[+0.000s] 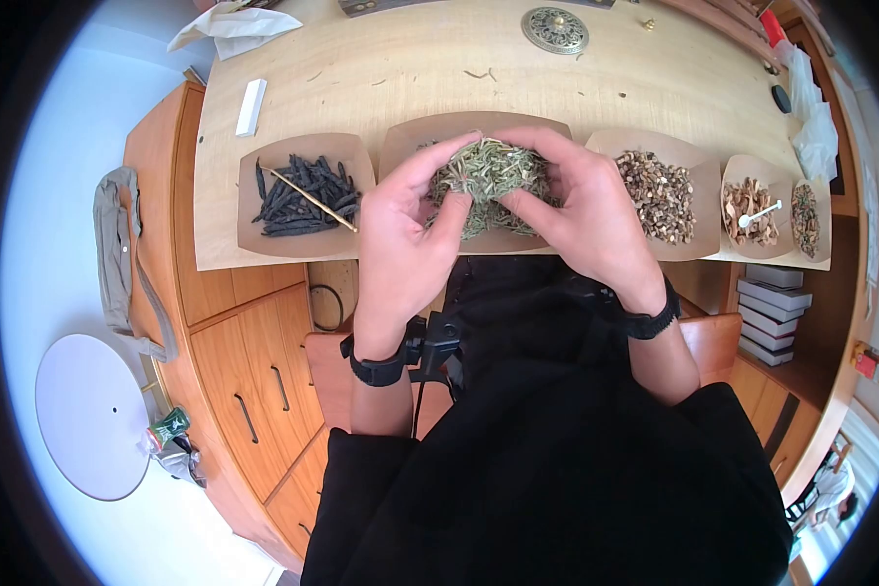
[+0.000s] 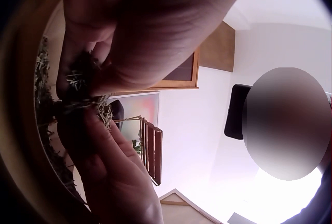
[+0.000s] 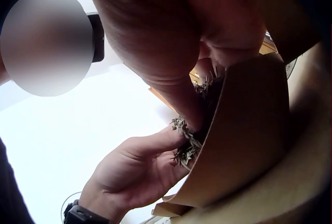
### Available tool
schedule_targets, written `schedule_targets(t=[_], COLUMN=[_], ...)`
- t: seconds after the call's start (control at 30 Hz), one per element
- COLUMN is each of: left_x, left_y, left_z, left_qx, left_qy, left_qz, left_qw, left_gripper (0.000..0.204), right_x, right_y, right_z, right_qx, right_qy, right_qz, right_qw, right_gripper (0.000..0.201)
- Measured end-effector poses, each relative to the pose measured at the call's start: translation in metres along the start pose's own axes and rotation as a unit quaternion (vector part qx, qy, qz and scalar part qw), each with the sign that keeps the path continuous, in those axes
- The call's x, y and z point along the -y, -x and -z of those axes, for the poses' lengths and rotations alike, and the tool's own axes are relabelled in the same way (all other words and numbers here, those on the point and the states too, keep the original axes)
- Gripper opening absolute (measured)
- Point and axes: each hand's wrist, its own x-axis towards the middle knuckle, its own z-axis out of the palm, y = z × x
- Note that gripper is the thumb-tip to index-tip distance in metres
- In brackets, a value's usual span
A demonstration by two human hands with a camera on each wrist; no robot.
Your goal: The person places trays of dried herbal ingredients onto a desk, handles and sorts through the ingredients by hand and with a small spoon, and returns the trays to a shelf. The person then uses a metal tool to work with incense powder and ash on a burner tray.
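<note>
Both hands hold a clump of dried green-grey herb (image 1: 488, 176) over the middle brown paper tray (image 1: 400, 142). The left hand (image 1: 410, 234) curls round its left side, thumb on the near face. Round the right side curls the right hand (image 1: 596, 210), its thumb also pressing in. In the left wrist view, stems (image 2: 105, 111) stick out between the left hand (image 2: 140, 32) and the right hand (image 2: 122, 177). The right wrist view has the herb (image 3: 187, 148) at the tray's wall (image 3: 244, 125), between the right hand (image 3: 161, 37) and the left hand (image 3: 140, 169).
Left is a tray of dark pieces (image 1: 308, 190) with a thin stick (image 1: 313, 200) across it. To the right stand trays of brown chunks (image 1: 659, 195), pale slices with a white spoon (image 1: 760, 214), and mixed bits (image 1: 805, 217). A white block (image 1: 251, 107) and round metal lid (image 1: 555, 30) lie behind.
</note>
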Motion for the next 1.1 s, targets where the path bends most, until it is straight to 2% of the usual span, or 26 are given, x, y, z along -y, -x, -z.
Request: schedule_targets(t=[0.03, 0.33, 0.43, 0.5, 0.73, 0.8, 0.97, 1.03, 1.1], left_x=[0.000, 0.000, -0.003, -0.001, -0.001, -0.002, -0.007, -0.009, -0.007], left_y=[0.000, 0.002, 0.004, 0.004, 0.006, 0.007, 0.011, 0.011, 0.010], left_z=[0.000, 0.001, 0.002, 0.003, 0.002, 0.004, 0.006, 0.006, 0.005], left_qx=[0.006, 0.004, 0.007, 0.008, 0.028, 0.036, 0.043, 0.045, 0.031], left_qy=[-0.006, 0.015, -0.010, -0.026, -0.070, -0.082, -0.137, -0.208, -0.203], left_qz=[-0.016, -0.002, 0.006, -0.005, -0.002, -0.013, -0.027, -0.058, -0.084], left_qw=[1.000, 1.000, 1.000, 1.000, 0.997, 0.996, 0.989, 0.975, 0.975], left_gripper=[0.039, 0.040, 0.042, 0.043, 0.047, 0.047, 0.048, 0.049, 0.045], right_x=[-0.001, 0.008, 0.014, 0.009, -0.002, -0.004, -0.001, 0.001, 0.002], right_y=[0.000, 0.002, 0.003, 0.004, 0.004, 0.003, 0.004, 0.006, 0.006], right_z=[0.000, 0.005, 0.009, 0.008, 0.005, 0.004, 0.004, 0.005, 0.004], right_qx=[0.000, -0.013, 0.007, -0.003, -0.006, -0.004, 0.012, 0.019, 0.011], right_qy=[0.000, 0.027, 0.054, 0.061, 0.053, 0.068, 0.071, 0.067, 0.069], right_qz=[0.000, 0.022, -0.020, 0.024, 0.064, 0.105, 0.110, 0.106, 0.121], right_qw=[1.000, 0.999, 0.998, 0.998, 0.996, 0.992, 0.991, 0.992, 0.990], right_gripper=[0.045, 0.041, 0.040, 0.040, 0.040, 0.041, 0.044, 0.045, 0.043])
